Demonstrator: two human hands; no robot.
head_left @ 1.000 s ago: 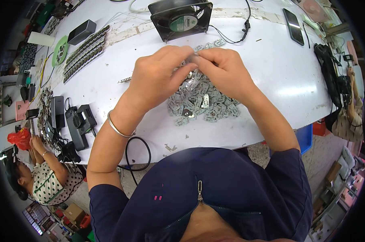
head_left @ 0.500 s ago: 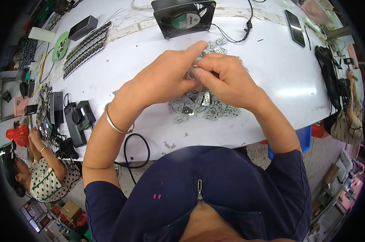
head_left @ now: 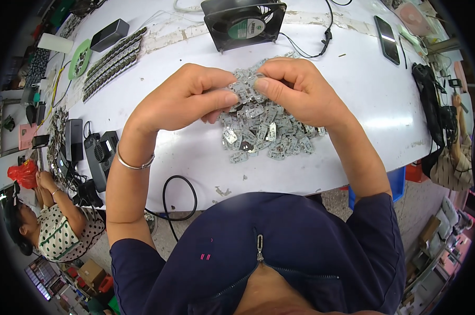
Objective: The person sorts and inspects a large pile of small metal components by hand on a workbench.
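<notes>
Above a pile of small pale grey circuit boards (head_left: 263, 131), both my hands are closed at the two ends of a pale grey circuit board (head_left: 246, 91). My left hand (head_left: 193, 97) pinches its left end between thumb and fingers. At the right end, my right hand (head_left: 297, 89) has its thumb and curled forefinger pressed together. Fingertips hide part of the board, and its outline blends with the similar pieces underneath.
A black fan (head_left: 243, 26) stands beyond the pile, its cable running right. A phone (head_left: 387, 39) lies far right. Rows of dark-topped strips (head_left: 114, 64), a green tray (head_left: 80, 59) and black devices (head_left: 98, 157) occupy the left. A black cable (head_left: 179, 178) loops over the near edge. A co-worker (head_left: 64, 231) sits left.
My hands have drawn apart, the left moving leftward, and the board between them now shows. Earlier my fingers were bunched together, hiding what they held.
</notes>
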